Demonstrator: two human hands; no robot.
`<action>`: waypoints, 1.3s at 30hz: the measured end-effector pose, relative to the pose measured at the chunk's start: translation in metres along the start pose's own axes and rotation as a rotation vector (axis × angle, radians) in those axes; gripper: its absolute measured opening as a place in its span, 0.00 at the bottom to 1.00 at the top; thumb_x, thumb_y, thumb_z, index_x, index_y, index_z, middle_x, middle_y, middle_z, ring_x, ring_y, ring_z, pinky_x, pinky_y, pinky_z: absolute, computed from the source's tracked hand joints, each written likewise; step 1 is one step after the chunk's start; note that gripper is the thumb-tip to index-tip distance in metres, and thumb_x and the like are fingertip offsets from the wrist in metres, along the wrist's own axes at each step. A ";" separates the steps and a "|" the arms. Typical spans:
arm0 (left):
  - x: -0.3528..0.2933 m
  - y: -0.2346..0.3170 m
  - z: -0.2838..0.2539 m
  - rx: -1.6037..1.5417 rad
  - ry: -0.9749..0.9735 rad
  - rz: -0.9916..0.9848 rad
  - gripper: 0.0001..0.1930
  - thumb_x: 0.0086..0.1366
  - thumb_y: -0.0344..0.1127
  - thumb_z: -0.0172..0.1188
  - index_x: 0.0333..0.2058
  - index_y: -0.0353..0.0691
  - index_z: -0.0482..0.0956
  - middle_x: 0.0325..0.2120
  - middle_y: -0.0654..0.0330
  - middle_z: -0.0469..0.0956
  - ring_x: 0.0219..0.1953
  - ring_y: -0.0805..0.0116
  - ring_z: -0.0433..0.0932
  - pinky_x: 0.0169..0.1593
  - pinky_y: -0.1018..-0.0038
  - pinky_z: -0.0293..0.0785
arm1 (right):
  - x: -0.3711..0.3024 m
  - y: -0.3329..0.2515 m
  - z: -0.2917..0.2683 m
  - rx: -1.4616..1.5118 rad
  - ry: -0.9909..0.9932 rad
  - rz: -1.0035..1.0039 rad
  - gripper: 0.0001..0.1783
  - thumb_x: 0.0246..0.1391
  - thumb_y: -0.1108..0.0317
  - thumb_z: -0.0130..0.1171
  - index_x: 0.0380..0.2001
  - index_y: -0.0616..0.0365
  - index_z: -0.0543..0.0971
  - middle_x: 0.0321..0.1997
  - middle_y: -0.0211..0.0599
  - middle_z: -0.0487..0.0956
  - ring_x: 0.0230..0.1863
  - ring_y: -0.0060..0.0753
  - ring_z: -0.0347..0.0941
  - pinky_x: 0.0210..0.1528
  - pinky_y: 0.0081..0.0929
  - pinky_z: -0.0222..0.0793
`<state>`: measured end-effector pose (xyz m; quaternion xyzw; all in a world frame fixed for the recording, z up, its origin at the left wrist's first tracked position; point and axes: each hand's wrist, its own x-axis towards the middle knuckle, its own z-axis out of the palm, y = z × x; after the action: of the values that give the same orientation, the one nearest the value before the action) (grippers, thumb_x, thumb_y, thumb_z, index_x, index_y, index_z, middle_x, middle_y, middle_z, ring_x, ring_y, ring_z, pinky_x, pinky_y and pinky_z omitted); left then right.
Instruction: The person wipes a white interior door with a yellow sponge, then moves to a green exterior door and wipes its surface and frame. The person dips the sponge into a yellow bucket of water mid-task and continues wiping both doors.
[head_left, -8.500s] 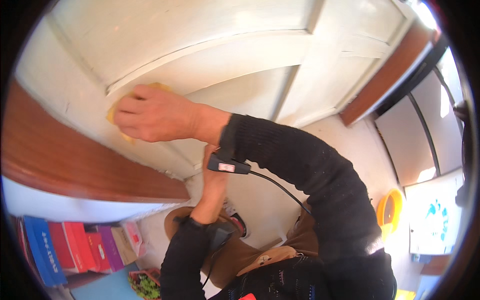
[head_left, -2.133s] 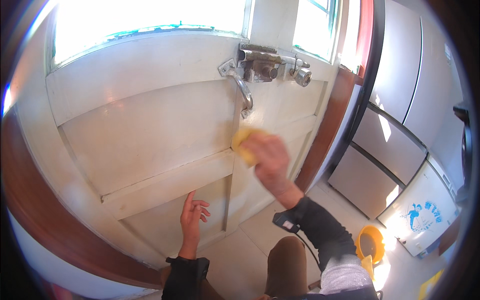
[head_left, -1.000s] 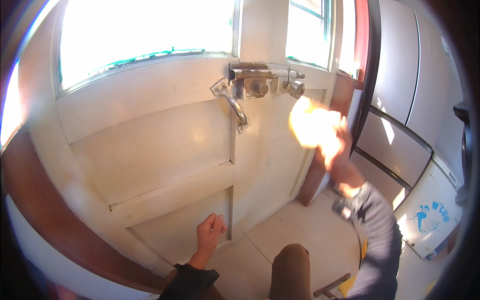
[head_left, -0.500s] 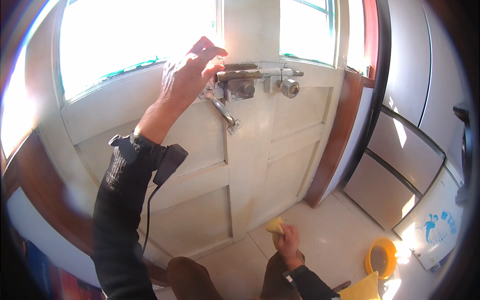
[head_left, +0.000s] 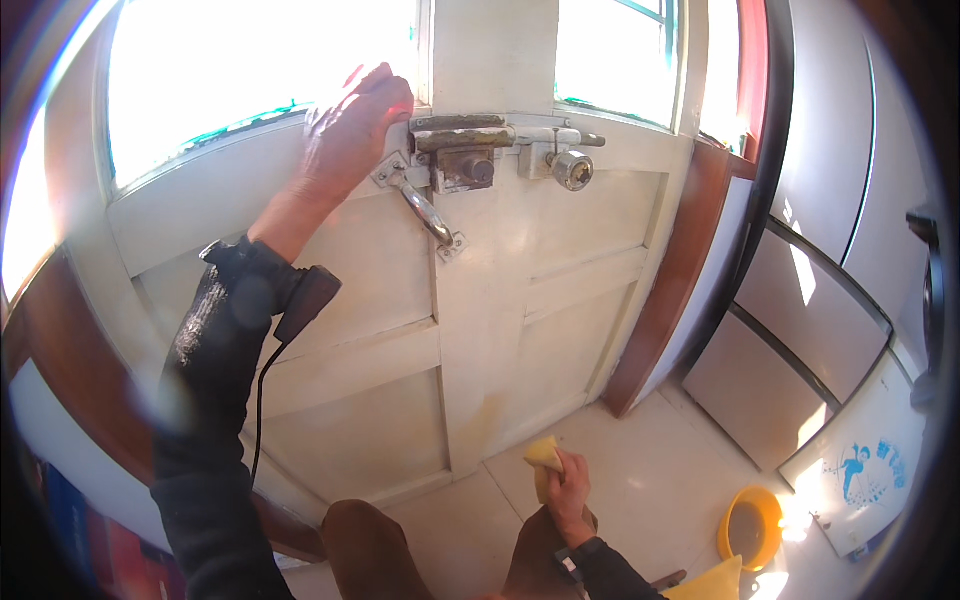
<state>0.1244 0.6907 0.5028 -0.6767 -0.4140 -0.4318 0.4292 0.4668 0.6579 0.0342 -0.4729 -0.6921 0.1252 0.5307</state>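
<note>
My left hand (head_left: 360, 125) is raised to the lower edge of the bright window in the cream door (head_left: 490, 330). Its fingers are curled in, and the tips and anything in them are hidden. Just right of it is a worn metal slide bolt (head_left: 460, 140) above a lock box (head_left: 465, 170). A shiny pull handle (head_left: 425, 215) slants below the wrist, and a round lock (head_left: 572, 171) hangs to the right. Low down by my right knee, my right hand (head_left: 570, 490) is closed around a folded yellow cloth (head_left: 544, 454).
A yellow bucket (head_left: 752, 528) with dark contents stands on the tiled floor at lower right. Near it is a yellow item (head_left: 712, 582), partly cut off. A grey cabinet with several panels (head_left: 800, 310) and a white board with blue marks (head_left: 860, 480) line the right side.
My left hand has moved left, away from the bolt, and its fingers have curled in. My right hand still holds the yellow cloth. The view has shifted slightly.
</note>
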 end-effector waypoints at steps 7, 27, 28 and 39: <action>-0.001 -0.003 -0.012 0.321 -0.021 0.048 0.08 0.69 0.36 0.56 0.45 0.49 0.79 0.39 0.62 0.81 0.39 0.59 0.81 0.43 0.67 0.77 | 0.000 0.006 0.005 -0.004 -0.022 -0.032 0.17 0.52 0.76 0.61 0.47 0.59 0.81 0.42 0.46 0.79 0.45 0.52 0.76 0.48 0.41 0.73; 0.021 -0.005 0.011 -0.307 -0.361 -0.085 0.09 0.58 0.19 0.49 0.34 0.40 0.66 0.29 0.59 0.71 0.39 0.57 0.73 0.45 0.65 0.74 | -0.002 0.001 0.023 0.021 -0.051 -0.048 0.17 0.51 0.74 0.63 0.47 0.57 0.81 0.40 0.43 0.79 0.43 0.50 0.77 0.45 0.40 0.73; 0.022 -0.005 0.011 -0.269 -0.377 -0.083 0.08 0.59 0.19 0.49 0.35 0.40 0.66 0.29 0.58 0.72 0.39 0.57 0.74 0.46 0.65 0.74 | -0.002 0.000 0.024 0.032 -0.057 -0.073 0.17 0.51 0.74 0.64 0.47 0.57 0.81 0.40 0.43 0.79 0.42 0.50 0.77 0.45 0.40 0.73; -0.019 0.051 -0.053 -0.152 -0.311 -0.036 0.05 0.68 0.25 0.47 0.41 0.38 0.69 0.32 0.52 0.74 0.39 0.48 0.76 0.44 0.60 0.73 | -0.006 0.006 0.026 0.047 -0.051 -0.069 0.17 0.52 0.75 0.62 0.48 0.57 0.81 0.40 0.44 0.78 0.42 0.52 0.76 0.46 0.40 0.73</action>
<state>0.1546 0.6226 0.4876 -0.7583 -0.4537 -0.3595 0.2997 0.4475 0.6646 0.0158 -0.4328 -0.7183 0.1351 0.5277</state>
